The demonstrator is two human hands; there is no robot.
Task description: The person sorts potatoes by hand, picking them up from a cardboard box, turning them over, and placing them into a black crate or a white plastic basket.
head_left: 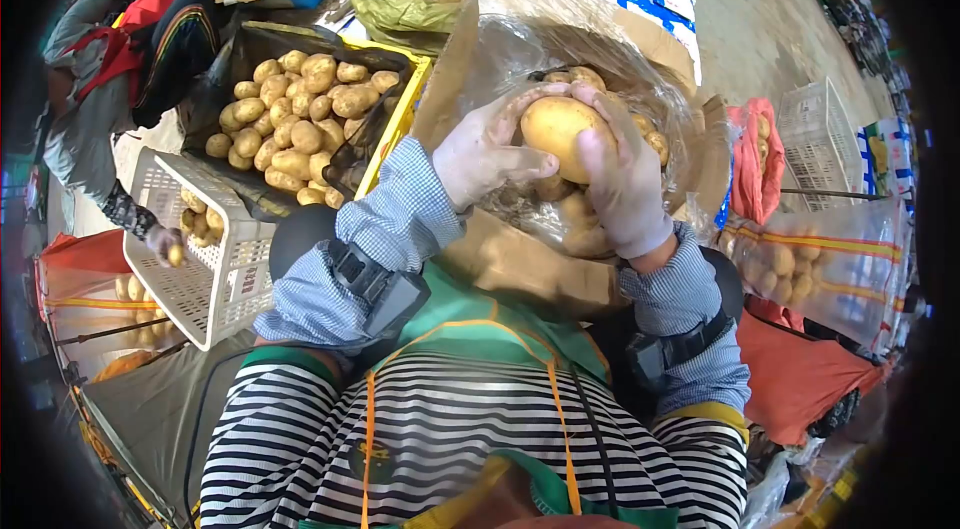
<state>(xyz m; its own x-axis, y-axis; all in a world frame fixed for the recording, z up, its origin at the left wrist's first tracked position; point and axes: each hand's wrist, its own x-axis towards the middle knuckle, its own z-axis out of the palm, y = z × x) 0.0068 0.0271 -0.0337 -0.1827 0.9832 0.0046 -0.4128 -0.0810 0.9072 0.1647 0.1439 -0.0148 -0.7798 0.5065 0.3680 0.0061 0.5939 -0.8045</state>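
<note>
Right now both my grips are closed on one large potato (558,134). My left grip (480,157) wraps one side with the thumb underneath, and my right grip (625,184) cups the other, fingers curled over the top. I hold it above the plastic-lined cardboard box (510,264) at my lap, where more potatoes lie. To my left a yellow crate (398,121) holds potatoes. Beside it a white basket (215,289) lies tilted, another person's hand (162,241) at its mouth.

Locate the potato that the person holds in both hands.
In the head view, the potato sits near centre, gripped between the left hand and right hand, over the plastic-lined cardboard box, right of the yellow crate.
</note>
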